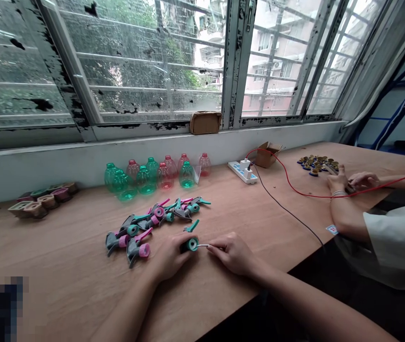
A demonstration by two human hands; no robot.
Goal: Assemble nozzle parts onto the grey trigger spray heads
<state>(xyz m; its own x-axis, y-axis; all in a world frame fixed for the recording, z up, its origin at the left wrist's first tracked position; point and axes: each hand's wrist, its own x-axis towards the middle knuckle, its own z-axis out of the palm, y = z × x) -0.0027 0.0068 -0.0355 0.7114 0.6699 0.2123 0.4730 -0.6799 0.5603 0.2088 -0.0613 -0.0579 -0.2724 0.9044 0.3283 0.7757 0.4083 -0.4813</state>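
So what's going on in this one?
A person at a plywood workbench holds a teal spray-trigger part in the left hand, while the right hand pinches the thin pale tube coming from it. Beside them lies a heap of grey, pink and teal spray triggers, with green and red plastic bottles behind it. Further right, a co-worker's hands rest near a pile of small gold-and-blue caps.
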